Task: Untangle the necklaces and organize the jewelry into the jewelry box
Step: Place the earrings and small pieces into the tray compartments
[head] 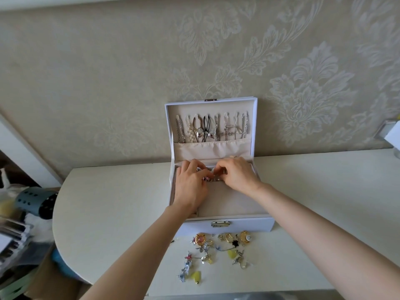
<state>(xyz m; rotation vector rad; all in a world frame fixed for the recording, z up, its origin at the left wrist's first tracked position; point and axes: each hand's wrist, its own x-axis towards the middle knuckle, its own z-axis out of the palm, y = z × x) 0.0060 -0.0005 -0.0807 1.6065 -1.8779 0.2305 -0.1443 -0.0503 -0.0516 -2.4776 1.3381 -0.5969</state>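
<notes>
Box: white jewelry box [238, 221] stands open at the centre of the frame on a pale table [108, 202], its back against the patterned wall [108, 72].
Lid: the lid [211, 126] stands upright in the middle of the frame, lined in cream, with a gathered pocket [212, 149] across its lower part.
Necklaces: a row of necklaces [213, 128] hangs from hooks inside the lid, their lower ends tucked into the pocket; they hang side by side, silver, pearl and dark cords among them.
Tray: the top tray [229, 200] is cream, and its large near compartment shows bare lining.
Left hand: left hand [190, 185] lies palm down over the left part of the tray, fingers curled in towards the middle; a small pinkish piece shows at its fingertips, but whether it is pinched I cannot tell.
Right hand: right hand [237, 173] reaches over the back of the tray, fingertips bent and drawn together just beside those of the left; what they hold, if anything, is hidden.
Latch: a metal latch [220, 224] sits on the front wall of the box.
Loose jewelry: a scatter of earrings [218, 250] lies on the table just in front of the box, lower centre of the frame: gold round ones nearest the box, yellow, blue and silver pieces nearer the camera.
Clutter: blurred items [23, 213] fill the lower left edge of the frame, off the table.
</notes>
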